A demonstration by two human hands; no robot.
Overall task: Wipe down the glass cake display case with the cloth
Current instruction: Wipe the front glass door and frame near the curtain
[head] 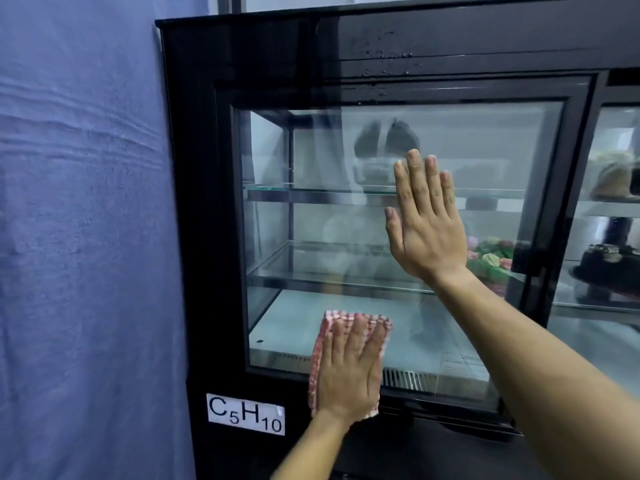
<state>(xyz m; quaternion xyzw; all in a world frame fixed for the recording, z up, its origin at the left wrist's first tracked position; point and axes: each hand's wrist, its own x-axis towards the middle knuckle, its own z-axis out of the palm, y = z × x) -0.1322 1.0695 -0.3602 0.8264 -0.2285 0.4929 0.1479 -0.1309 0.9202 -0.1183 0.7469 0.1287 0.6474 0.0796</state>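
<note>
the glass cake display case (398, 36) fills the view; the wiping step is in hand, the left hand (349, 372) flat, pressing the checked cloth (320, 358) at six o'clock on the pane; the right hand (427, 223) open, bracing near centre; next, sweep upward.

Black display case (194, 202), glass shelves (311, 190); flower-topped cake (491, 258) on lower shelf, dark cake (602, 261) in right section.
</note>
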